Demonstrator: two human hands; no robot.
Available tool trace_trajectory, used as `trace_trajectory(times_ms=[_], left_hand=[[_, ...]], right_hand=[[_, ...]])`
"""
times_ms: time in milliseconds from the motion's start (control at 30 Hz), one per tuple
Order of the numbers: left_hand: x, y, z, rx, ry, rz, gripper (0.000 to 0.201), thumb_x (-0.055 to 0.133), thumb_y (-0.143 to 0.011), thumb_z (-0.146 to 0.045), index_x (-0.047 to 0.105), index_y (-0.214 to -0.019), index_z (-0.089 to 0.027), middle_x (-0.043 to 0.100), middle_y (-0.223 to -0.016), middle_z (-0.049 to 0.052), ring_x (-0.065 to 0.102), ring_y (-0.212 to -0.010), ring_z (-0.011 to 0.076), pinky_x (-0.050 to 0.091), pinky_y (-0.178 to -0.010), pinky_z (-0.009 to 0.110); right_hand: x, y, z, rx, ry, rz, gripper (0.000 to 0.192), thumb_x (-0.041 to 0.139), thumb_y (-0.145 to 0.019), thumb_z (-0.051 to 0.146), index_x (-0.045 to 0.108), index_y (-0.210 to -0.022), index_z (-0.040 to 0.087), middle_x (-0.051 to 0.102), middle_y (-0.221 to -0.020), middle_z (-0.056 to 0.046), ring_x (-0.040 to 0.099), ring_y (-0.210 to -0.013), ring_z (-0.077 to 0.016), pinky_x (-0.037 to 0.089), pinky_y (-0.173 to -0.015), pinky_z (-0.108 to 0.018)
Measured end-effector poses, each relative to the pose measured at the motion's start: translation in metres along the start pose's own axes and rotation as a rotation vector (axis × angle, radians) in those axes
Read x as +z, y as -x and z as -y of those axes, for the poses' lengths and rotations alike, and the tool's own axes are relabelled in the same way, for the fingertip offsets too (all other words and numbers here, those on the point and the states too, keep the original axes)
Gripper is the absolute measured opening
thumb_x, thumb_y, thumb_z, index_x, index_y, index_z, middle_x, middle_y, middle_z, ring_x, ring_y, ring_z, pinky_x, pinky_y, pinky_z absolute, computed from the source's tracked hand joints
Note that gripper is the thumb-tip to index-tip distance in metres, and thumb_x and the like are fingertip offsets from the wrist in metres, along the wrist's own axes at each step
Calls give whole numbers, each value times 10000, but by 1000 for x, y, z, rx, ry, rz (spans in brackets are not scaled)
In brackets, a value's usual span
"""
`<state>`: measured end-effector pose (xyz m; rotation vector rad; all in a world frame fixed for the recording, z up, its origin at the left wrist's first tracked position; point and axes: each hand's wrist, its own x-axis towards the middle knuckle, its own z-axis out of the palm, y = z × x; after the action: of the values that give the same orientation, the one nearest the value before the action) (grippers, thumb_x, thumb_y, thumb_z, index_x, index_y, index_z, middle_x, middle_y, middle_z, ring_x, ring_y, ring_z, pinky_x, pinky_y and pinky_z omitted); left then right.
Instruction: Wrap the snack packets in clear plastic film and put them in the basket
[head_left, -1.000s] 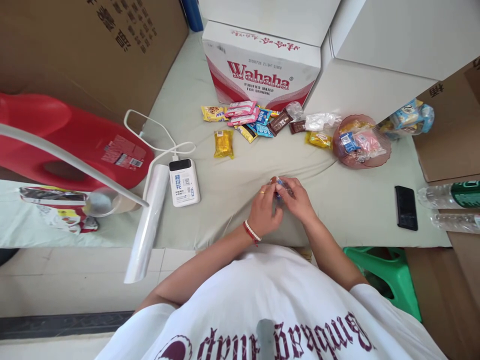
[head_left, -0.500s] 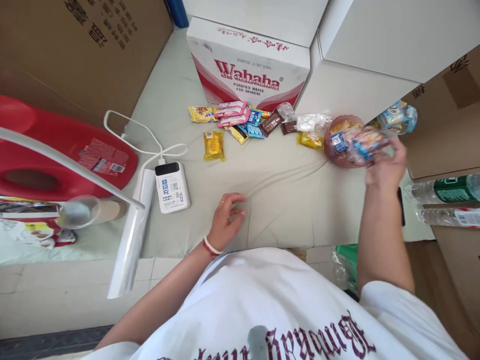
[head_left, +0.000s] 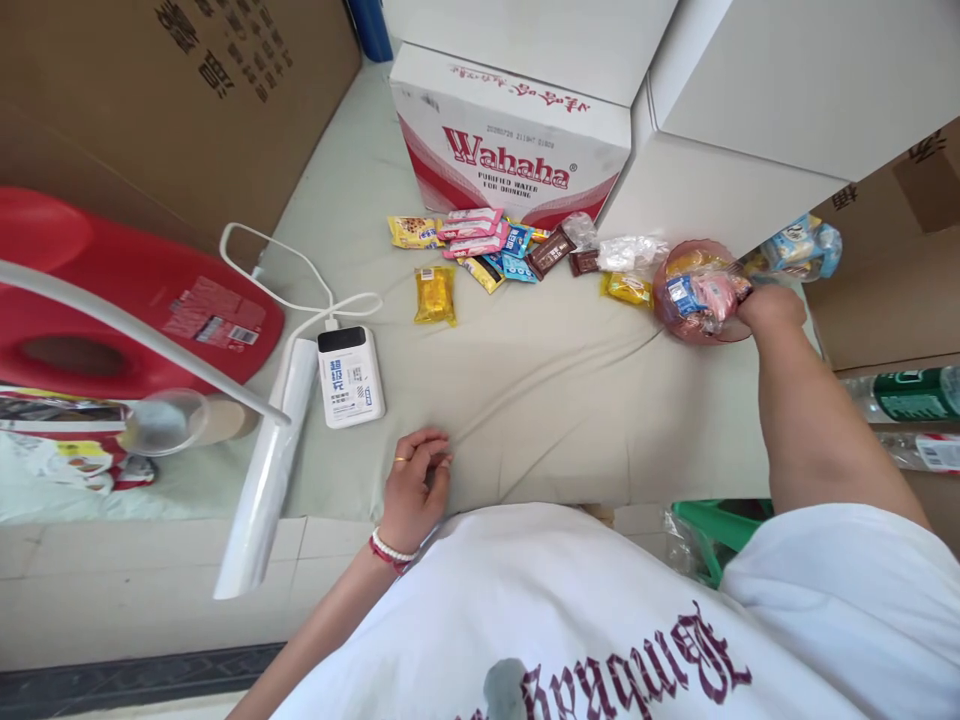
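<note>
My left hand [head_left: 417,485] rests at the table's front edge, fingers loosely bent and holding nothing. At the right, my right hand [head_left: 772,307] is at the rim of a pink see-through bowl [head_left: 679,325]; its fingers are hidden behind the hand. Wrapped snacks lie in the bowl, among them a pink packet [head_left: 718,297] and a blue-and-white packet [head_left: 682,294] close to that hand. Left of the bowl lie a yellow packet [head_left: 628,289], a clear crumpled wrapper [head_left: 634,252] and a brown chocolate bar [head_left: 550,253]. Another yellow packet [head_left: 435,296] lies apart, nearer me.
Behind the snacks stands a Wahaha water carton [head_left: 517,150] beside white boxes [head_left: 720,180]. On the left are a white power bank [head_left: 351,378] with its cable, a clear plastic roll [head_left: 270,480] and a red jug [head_left: 135,300]. More blue packets [head_left: 799,245] sit beyond the bowl.
My right hand has moved slightly right and down by the bowl's rim; the blurred packet it held is no longer visible in it. My left hand has drawn back left and toward me.
</note>
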<state>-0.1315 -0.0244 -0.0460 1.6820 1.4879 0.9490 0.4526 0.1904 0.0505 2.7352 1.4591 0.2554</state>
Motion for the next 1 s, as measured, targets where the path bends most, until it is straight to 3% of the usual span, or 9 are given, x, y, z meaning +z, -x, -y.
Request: trace_trajectory(times_ms=[167,233,300,433,567,667,767,900,1000], left_hand=[[1,1,3,-15,11,-29,217,593,-900,-185,649,-1107,-220,577,-1224,101,680,-1005,206,670,-818,393],[1,2,4,-30,32,-36,214,605,-896,-198,654,-1103,-220,590,-1210,98,685,-993,205,672,-821,396],[1,2,4,-47,58,-43,202,610,-892,-215,658,-1089,-219,603,-1195,96,689,-970,203,675,-820,402],[0,0,0,-57,43,-48,138,601,-897,-239,672,-1013,-212,627,-1151,100,689,-959,205,670,-807,390],[-1,0,-1,-17,-29,-48,108,588,-905,-230,688,-945,-217,652,-1116,98,684,-994,216,642,-844,389],[-3,4,1,-25,1,-62,121,580,-915,-227,700,-932,-221,649,-1120,95,681,-1002,215,621,-862,391],[-4,5,-1,-76,111,-114,114,592,-924,-261,698,-923,-218,639,-1083,89,670,-969,208,606,-775,348],[5,-13,-25,-160,218,-23,160,589,-944,-337,682,-902,-213,644,-892,44,612,-784,163,523,-679,287],[27,-43,-53,-212,348,93,235,578,-952,-421,664,-969,-204,659,-875,33,614,-780,151,500,-677,263]], right_hand=[[-39,-1,19,228,181,74,498,714,-886,112,628,-1366,12,636,-1156,-369,644,-1036,-293,294,-712,-430],[-59,-2,37,181,170,-1,447,700,-904,135,656,-1339,41,591,-1248,-352,632,-1071,-295,294,-724,-426],[-70,-1,65,-21,80,-78,378,645,-948,173,681,-1312,76,579,-1295,-295,618,-1054,-247,301,-734,-403],[-53,12,138,-478,-19,90,281,590,-975,191,731,-1195,90,644,-1211,-166,570,-1049,-173,317,-773,-339],[-15,25,184,-532,27,153,248,517,-980,76,699,-1135,12,629,-1227,-212,567,-1076,-181,349,-833,-324],[-8,26,185,-481,-27,100,227,501,-974,74,704,-1065,30,651,-1149,-195,589,-1018,-187,387,-844,-334],[-21,43,168,-420,-362,76,132,615,-905,139,719,-979,107,685,-1000,-115,594,-860,-173,432,-784,-317],[-34,125,147,-432,-1064,365,195,680,-875,360,714,-968,192,674,-834,-20,507,-605,-124,414,-564,-261],[-29,208,142,-440,-1190,547,232,692,-868,440,717,-929,218,647,-760,6,478,-567,-117,396,-530,-254]])
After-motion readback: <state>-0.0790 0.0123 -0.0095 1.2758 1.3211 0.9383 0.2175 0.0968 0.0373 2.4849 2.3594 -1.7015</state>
